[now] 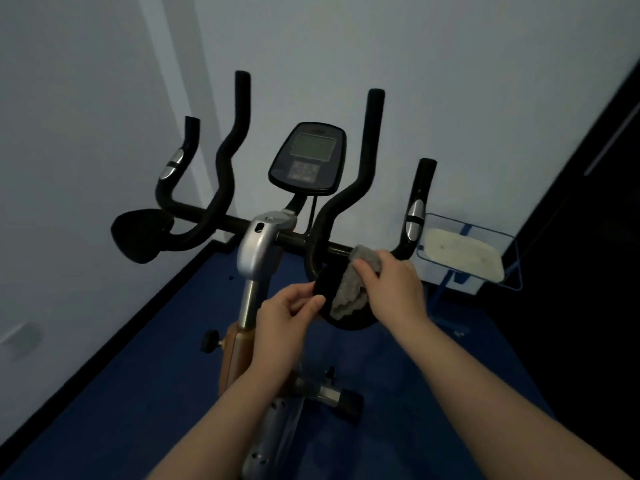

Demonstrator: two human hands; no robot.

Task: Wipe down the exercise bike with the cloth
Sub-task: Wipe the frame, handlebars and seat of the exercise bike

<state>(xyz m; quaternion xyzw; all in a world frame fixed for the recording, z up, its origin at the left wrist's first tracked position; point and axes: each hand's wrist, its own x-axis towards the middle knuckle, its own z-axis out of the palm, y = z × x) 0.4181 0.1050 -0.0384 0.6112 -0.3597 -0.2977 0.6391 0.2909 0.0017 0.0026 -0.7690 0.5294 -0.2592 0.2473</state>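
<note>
1. Reaching forward from the bottom edge, both bare forearms met at the right elbow pad (341, 306) of the exercise bike (258, 247), a black oval pad hanging below the crossbar.
2. The left hand (287, 315) pinched the pad's near left edge between thumb and fingertips, seemingly steadying it.
3. The right hand (391, 282) gripped the grey cloth (349, 289), fingers curled over its bunched top and pressing it against the pad's face; the cloth ran from the crossbar down across the pad, its long axis sloping toward the person.
4. The relation that mattered most: the cloth already lay on the pad directly under the right hand, while unwiped bar stretched away to the left and up along the right handlebar (415, 216). The right hand was the nearer one for that bar; the left hand sat closer to the silver stem (258, 251).
5. Farther off stood the console (308, 159), its screen dark, between the two inner handlebars, and the left elbow pad (140, 233) well apart from both hands.
6. Beyond the right handlebar, a blue wire rack (502, 258) holding a pale pad stood near the wall on the blue floor (138, 375).
</note>
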